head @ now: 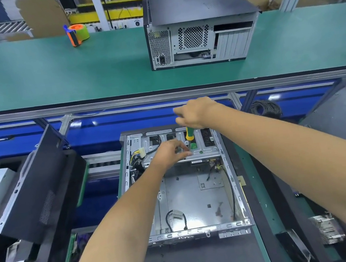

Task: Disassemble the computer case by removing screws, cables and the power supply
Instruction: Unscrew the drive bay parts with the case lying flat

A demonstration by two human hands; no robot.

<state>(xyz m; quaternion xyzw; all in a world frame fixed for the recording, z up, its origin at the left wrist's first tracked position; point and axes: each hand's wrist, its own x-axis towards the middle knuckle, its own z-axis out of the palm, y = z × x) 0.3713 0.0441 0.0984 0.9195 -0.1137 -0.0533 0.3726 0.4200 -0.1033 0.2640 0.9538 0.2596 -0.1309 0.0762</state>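
Note:
An open computer case (241,223) lies flat on the dark mat below me, its silver interior bare apart from some cables. A metal drive bracket (204,151) spans its far end. My right hand (196,113) grips a yellow and green screwdriver (189,134) held upright, tip down on the bracket. My left hand (168,155) rests on the bracket beside the tip, fingers curled near the screw. A bundle of yellow and black power cables (137,158) with a white connector hangs at the case's left side. A black cable (174,219) loops on the case floor.
A second closed computer case (199,26) stands on the green bench (75,73) beyond. An orange and green tape dispenser (78,34) sits far left on the bench. A removed black side panel (36,189) leans at my left. A heatsink (327,229) lies at right.

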